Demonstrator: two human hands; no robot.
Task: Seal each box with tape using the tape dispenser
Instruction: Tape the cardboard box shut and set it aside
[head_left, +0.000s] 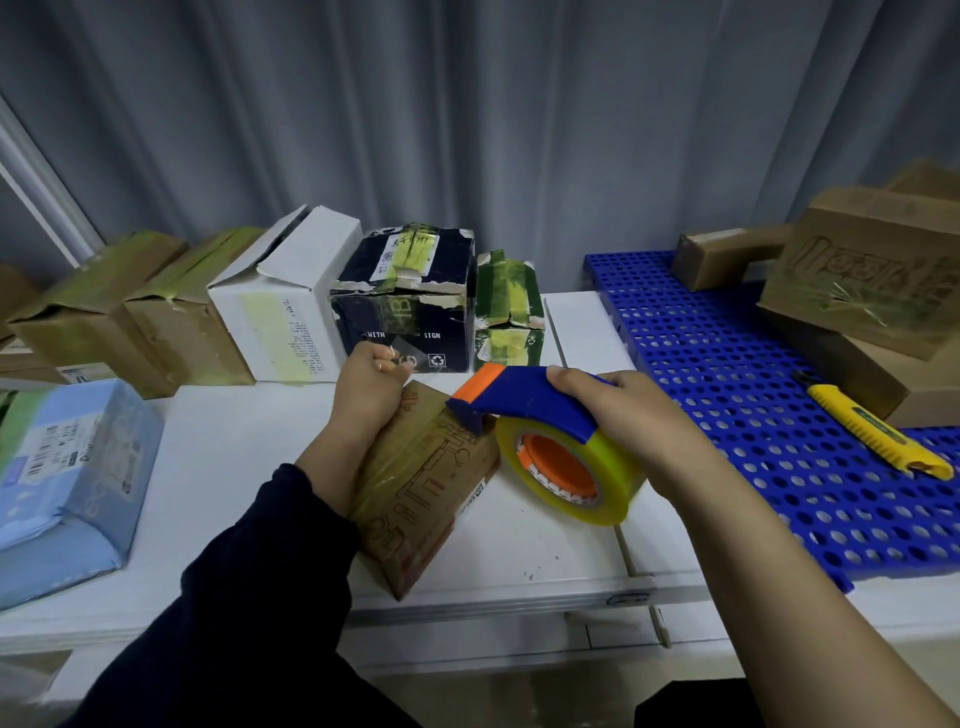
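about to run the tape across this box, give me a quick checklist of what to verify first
1. Dispenser held firmly: ok. The right hand wraps the blue handle of the tape dispenser.
2. Box steadied: ok. The left hand holds the far end of the brown box, which lies tilted on the white table.
3. Cutter end at the box: ok. The orange-tipped end sits at the box's far upper edge.
4. Tape end stuck to the box: cannot tell.
5. Tape left on the roll: ok, plenty.
6. Path clear: ok. The yellow utility knife lies apart on the blue perforated mat.
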